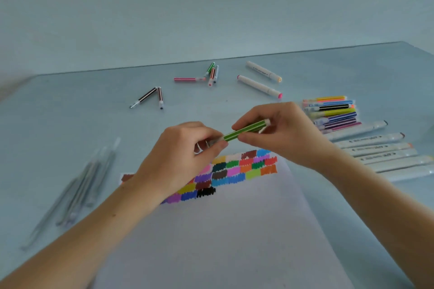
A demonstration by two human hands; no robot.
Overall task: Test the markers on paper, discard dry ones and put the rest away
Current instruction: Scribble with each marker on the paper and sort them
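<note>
A green striped marker [243, 132] is held between both hands above the paper. My left hand [178, 157] pinches its clear cap end with thumb and fingers. My right hand [279, 129] grips the barrel at its other end. Below them lies a white sheet of paper [223, 230] with several rows of coloured test patches [234, 171] along its far edge; my left hand hides part of them.
Thin striped markers [333, 112] are stacked at the right, with thick white markers [375, 148] below them. Loose thin markers [211, 74] and two thick ones [259, 85] lie farther back. A blurred bundle of pens [82, 185] lies at the left.
</note>
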